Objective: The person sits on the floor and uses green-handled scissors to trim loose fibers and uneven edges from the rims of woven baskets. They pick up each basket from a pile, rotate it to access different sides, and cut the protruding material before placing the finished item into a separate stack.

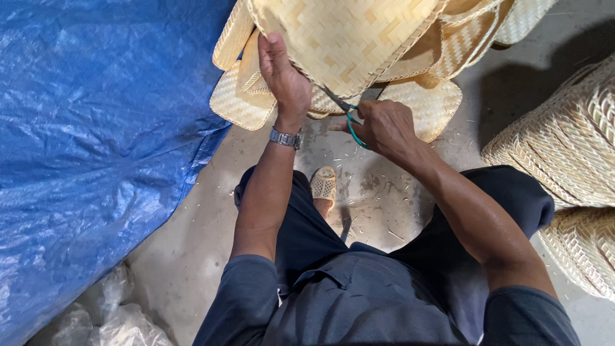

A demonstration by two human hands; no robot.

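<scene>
My left hand [282, 74] grips the lower left rim of a flat woven bamboo tray [346, 32] that I hold up in front of me; a metal watch sits on that wrist. My right hand [383, 125] is closed on a pair of scissors with teal handles [351, 114], whose dark blades point up at the tray's bottom edge. More woven trays [430, 106] lie stacked on the floor just behind the one I hold.
A blue tarpaulin [96, 128] covers the left side. Stacked woven baskets [564, 147] stand at the right. Clear plastic bags [122, 317] lie at the bottom left. My sandalled foot [323, 186] rests on the concrete floor [378, 198], which is strewn with small bamboo clippings.
</scene>
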